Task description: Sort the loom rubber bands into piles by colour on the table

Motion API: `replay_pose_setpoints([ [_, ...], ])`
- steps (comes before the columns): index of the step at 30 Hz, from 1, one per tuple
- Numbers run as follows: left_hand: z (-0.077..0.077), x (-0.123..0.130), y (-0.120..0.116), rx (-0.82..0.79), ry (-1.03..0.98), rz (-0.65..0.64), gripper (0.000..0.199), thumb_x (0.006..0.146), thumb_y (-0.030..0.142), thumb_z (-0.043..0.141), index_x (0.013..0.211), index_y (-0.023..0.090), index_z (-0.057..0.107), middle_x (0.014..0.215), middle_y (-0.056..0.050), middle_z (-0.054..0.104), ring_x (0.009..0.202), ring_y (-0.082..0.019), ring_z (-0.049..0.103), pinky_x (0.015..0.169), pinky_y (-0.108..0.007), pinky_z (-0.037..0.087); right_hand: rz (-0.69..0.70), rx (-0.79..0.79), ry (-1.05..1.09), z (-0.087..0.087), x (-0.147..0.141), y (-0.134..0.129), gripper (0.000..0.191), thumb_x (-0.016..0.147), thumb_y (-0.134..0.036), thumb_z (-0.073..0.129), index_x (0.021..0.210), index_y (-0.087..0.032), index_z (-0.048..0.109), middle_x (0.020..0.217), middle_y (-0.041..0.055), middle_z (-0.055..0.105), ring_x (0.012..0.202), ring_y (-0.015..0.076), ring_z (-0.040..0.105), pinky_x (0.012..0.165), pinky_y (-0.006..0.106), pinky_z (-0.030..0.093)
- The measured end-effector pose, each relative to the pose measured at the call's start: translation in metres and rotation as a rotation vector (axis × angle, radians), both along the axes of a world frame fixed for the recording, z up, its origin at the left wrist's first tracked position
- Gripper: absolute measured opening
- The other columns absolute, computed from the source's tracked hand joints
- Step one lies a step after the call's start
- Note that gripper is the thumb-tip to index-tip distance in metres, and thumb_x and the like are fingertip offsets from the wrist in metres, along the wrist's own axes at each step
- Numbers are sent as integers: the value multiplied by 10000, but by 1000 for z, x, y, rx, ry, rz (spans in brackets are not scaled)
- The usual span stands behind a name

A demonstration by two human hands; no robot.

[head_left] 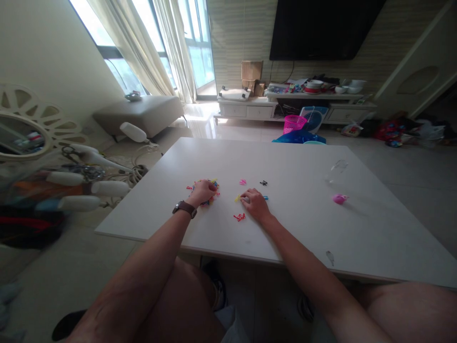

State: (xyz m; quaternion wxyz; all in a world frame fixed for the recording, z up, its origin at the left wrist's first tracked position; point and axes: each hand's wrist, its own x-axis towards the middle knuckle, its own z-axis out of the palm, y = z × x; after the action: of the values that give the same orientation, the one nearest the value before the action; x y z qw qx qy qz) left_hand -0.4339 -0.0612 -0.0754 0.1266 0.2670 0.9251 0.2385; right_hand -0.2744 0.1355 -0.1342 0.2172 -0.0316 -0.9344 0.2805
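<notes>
A mixed pile of small, thin, brightly coloured pieces (207, 203) lies left of centre on the white table (300, 238); they are too small to name for certain. Over this pile is my left hand (204, 191), fingers bent together in a pinch, with whatever they hold hidden. To its right, my right hand (255, 205) rests low on the table, its closed fingertips at small yellow pieces (237, 198). Around that hand lie separate little groups: pink pieces (243, 182), black pieces (263, 183), red pieces (239, 217) and blue pieces (266, 197), partly covered by the hand.
Toward the right of the table are a pink object (340, 199) and a clear, see-through container (337, 171). A small clear item (330, 258) lies near the front edge. Beyond the table stand a pink basket (294, 124) and a low cabinet (246, 110). White lamp shades (110, 188) crowd the left side.
</notes>
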Motion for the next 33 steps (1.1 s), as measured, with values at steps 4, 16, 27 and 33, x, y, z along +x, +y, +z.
replay_pose_setpoints([
  [4,-2,3,2,-107,-20,-6,185,659,101,652,787,158,772,765,-37,739,788,-187,670,690,-230,482,-15,-25,23,0,0,0,64,858,-162,649,871,-218,678,948,51,666,947,219,573,865,357,442],
  [16,-5,-3,0,-196,25,-11,141,689,156,635,769,172,750,758,-45,721,762,-192,659,640,-238,448,-19,-86,39,-2,-2,0,90,845,-136,613,852,-208,667,927,52,657,953,219,577,884,354,449],
  [27,-7,1,1,-179,42,6,166,710,176,613,790,173,758,795,-50,735,740,-175,648,624,-231,432,-22,-114,48,-2,-2,0,105,845,-128,593,836,-207,661,908,47,651,943,206,571,879,338,444],
  [33,9,2,-5,-129,41,65,140,736,224,634,771,168,758,731,-48,721,686,-161,627,575,-234,389,-19,-127,83,-5,-3,1,96,853,-145,594,820,-212,655,890,44,649,932,208,572,873,341,447],
])
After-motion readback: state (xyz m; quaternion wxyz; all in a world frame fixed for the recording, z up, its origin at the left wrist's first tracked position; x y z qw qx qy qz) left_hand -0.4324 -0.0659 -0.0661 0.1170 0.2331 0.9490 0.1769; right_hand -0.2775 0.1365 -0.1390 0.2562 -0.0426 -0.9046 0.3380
